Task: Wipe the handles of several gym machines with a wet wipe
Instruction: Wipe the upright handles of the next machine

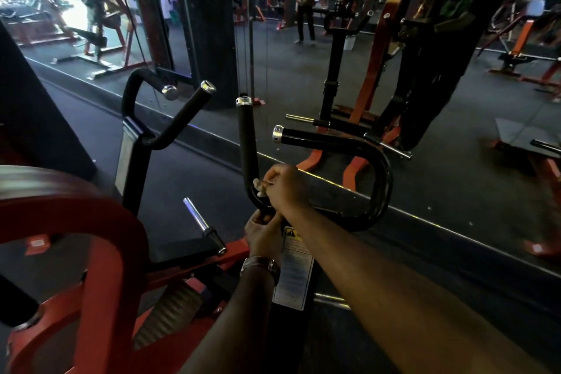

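A black handle bar (pixel 247 136) with a chrome end cap rises from the machine in front of me. My right hand (pixel 283 190) grips the bar near its lower bend and holds a small white wet wipe (pixel 258 187) against it. Just below, my left hand (pixel 264 234), with a watch on its wrist, curls round the base of the same bar. A second curved black handle (pixel 364 149) loops out to the right. Another pair of black handles (pixel 179 118) stands to the left on the same machine.
The red machine frame (pixel 100 252) and a chrome plate peg (pixel 197 217) lie at the lower left. A wall mirror (pixel 334 55) ahead reflects gym machines and a standing person. A white label (pixel 293 276) sits on the black post under my hands.
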The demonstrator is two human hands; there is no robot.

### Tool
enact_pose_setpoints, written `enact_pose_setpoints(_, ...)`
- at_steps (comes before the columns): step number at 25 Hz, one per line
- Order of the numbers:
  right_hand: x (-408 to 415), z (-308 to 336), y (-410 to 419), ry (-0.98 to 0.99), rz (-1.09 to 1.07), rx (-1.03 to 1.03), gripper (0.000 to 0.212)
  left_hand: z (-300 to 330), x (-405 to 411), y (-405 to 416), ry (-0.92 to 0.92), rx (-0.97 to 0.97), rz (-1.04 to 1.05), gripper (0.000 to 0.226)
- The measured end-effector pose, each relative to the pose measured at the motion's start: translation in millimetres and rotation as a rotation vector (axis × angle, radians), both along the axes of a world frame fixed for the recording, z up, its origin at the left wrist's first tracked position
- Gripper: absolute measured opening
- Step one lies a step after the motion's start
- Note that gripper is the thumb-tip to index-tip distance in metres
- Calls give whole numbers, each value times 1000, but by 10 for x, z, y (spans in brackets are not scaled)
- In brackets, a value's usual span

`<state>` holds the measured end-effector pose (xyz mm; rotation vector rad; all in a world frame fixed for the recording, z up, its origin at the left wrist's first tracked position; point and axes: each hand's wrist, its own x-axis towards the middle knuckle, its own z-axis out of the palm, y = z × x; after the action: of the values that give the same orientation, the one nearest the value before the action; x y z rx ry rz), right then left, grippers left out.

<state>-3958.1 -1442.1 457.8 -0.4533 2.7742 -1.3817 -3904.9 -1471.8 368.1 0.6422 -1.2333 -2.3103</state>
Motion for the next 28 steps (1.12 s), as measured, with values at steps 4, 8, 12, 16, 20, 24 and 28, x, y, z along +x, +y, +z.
enact_pose_setpoints(4,-169,248,169,-152,208,251,3,89,97,-4,19,12,-79,30)
enact_pose_setpoints(8,-214,214,44,-362,94,57,10,68,100,-14,-12,-18,-71,45)
enact_pose_setpoints(12,-357,78,156,-485,181,47,11,57,92,-45,12,34,-144,54)
enact_pose_setpoints(16,-422,92,135,-536,182,109,10,96,94,-44,29,50,-166,55)
enact_pose_setpoints(20,-383,109,-70,-511,175,23,25,68,101,-92,50,7,-202,45)
enact_pose_setpoints(24,-467,45,103,-435,246,253,11,102,112,-78,43,6,-200,39)
enact_pose_setpoints(28,-434,108,72,-578,295,-71,14,117,102,-93,43,28,-208,35)
